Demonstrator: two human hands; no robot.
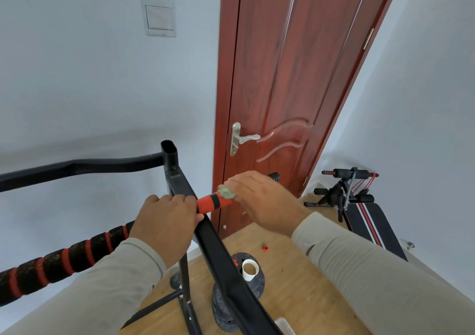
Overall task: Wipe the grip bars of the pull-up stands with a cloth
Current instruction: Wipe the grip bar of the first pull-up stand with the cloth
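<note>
Your right hand presses a greenish cloth onto the red-and-black grip bar, fingers curled over cloth and bar together. This bar sticks out toward the door from the black stand frame. Your left hand clamps the frame just beside the bar's inner end. Left of the frame runs a second striped grip. Below the bar, on the wooden floor, sit weight plates and a white cup. Right of the door stands a sit-up bench against pale walls.
</note>
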